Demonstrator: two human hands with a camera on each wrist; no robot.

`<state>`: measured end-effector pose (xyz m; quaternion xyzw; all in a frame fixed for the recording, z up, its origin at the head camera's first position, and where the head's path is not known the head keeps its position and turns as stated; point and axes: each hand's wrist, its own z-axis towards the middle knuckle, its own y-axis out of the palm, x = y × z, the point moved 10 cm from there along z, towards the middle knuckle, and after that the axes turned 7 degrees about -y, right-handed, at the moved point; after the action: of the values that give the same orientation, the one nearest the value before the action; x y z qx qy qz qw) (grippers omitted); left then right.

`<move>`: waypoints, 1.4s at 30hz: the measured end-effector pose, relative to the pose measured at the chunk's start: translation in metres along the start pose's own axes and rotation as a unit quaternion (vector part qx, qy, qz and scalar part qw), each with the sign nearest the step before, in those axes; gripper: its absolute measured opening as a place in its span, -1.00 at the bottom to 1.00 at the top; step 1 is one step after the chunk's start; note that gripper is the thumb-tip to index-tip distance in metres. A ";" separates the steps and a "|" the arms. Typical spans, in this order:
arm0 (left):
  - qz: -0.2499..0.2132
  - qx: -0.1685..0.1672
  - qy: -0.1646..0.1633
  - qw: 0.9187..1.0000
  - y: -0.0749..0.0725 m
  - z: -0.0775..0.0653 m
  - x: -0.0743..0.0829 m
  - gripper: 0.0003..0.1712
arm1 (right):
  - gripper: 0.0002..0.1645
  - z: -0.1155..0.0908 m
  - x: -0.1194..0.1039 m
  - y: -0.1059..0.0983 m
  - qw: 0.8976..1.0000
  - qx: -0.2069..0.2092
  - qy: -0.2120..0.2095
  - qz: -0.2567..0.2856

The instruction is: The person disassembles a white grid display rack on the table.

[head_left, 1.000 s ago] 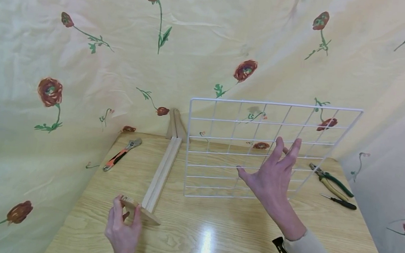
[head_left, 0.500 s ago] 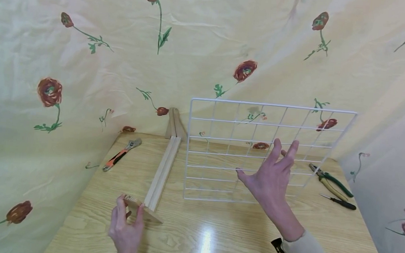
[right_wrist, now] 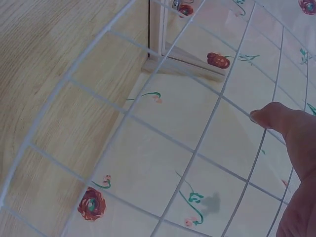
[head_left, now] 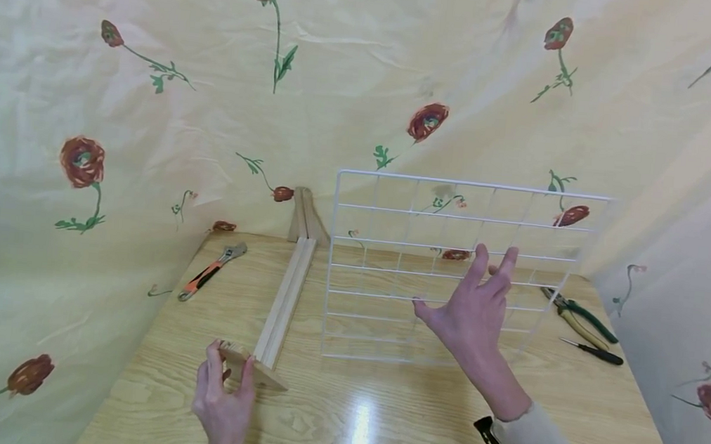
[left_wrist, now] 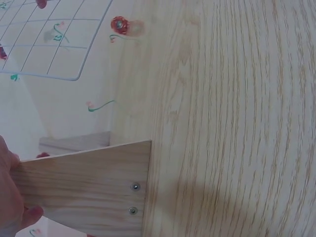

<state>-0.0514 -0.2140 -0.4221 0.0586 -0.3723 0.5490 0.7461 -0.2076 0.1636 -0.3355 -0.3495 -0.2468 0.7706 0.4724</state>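
Note:
My left hand pinches the near end board of a wooden stand between thumb and fingers. Two pale rails run back from it to a matching far end board. In the left wrist view the end board tapers toward the hand and shows two screw heads near its wide edge. My right hand holds a white wire grid panel upright, fingers spread across the wires. Its thumb lies over the wires in the right wrist view. The panel stands right of the stand.
An adjustable wrench with orange and black handle lies at the left of the wood-grain table. Pliers and a small black-handled screwdriver lie at the right. Flower-printed cloth hangs behind and at both sides.
The grid panel has turned slightly, its right side swinging inward and its lower edge dropping a little. My left hand and the near end board have shifted slightly right.

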 end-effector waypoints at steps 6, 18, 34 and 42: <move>0.005 0.010 0.003 1.000 0.000 -0.002 -0.002 -0.38 | 0.66 0.000 0.003 0.015 0.999 -0.043 0.022 0.001; 0.028 0.014 0.014 0.999 0.000 -0.001 0.002 -0.30 | 0.70 -0.004 0.019 0.055 0.983 -0.162 0.091 0.005; 0.024 0.009 0.016 1.000 0.001 -0.002 0.001 -0.36 | 0.73 -0.009 0.025 0.106 0.963 -0.254 0.089 -0.024; 0.021 0.009 0.018 1.000 0.001 -0.001 0.000 -0.37 | 0.76 -0.016 0.032 0.128 0.951 -0.292 0.100 -0.030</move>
<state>-0.0516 -0.2133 -0.4237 0.0475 -0.3552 0.5690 0.7402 -0.2762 0.1376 -0.4465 -0.5398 -0.4225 0.6115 0.3952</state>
